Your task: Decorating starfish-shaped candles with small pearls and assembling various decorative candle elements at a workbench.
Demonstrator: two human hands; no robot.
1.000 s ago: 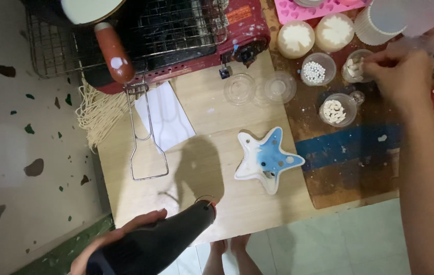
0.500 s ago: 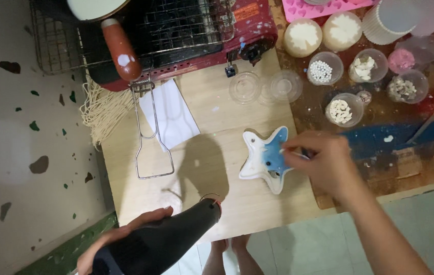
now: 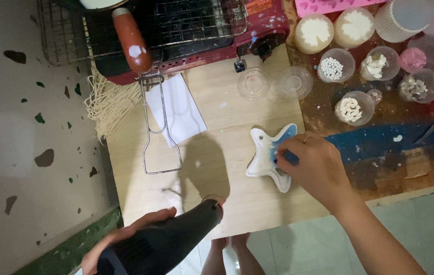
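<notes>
A: Nearest us, the left hand grips a black heat gun, nozzle toward the star-shaped mould.

B: And the right hand?

A: Fingertips pinched over the mould's blue middle; what they hold, I can't tell. Beyond the mould, small cups of white bits, then the red stove.

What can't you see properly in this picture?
Head view only:
- Star-shaped dish: the right hand covers its right side, so whatever the fingertips touch is hidden.
- Black tool: its rear end is cut off by the bottom edge; the left hand wraps it.
- Small cups: contents too small to identify.
</notes>
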